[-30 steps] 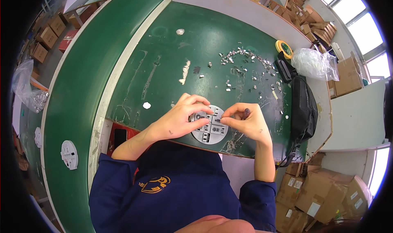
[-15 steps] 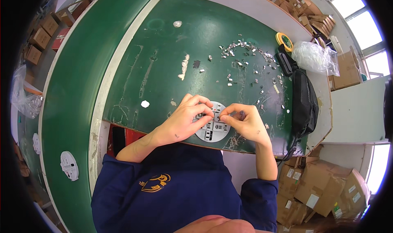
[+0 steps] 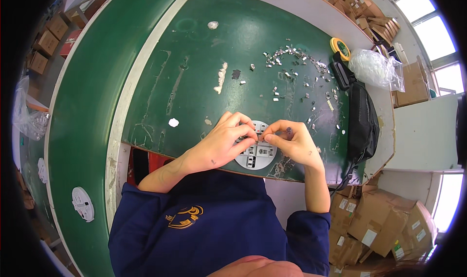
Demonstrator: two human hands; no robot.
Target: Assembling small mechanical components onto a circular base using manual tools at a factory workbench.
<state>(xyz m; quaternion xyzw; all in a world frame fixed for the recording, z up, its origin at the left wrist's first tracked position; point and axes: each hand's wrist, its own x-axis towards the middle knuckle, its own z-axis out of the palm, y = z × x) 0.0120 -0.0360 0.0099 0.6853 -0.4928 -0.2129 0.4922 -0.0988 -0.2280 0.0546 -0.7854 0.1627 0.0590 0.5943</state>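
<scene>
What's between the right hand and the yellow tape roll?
The head view shows loose small parts, some whitish, some dark, scattered on the green tabletop between the right hand and the yellow tape roll.

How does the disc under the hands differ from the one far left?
The near disc sits on the worktable; the left disc lies on the green strip. The left hand and right hand partly cover the near disc; the left disc is uncovered. The near disc looks almost circular, the left disc a narrow oval. Both are pale with small dark details.

1 round grey disc (image 3: pixel 258 156) — lying flat
</scene>
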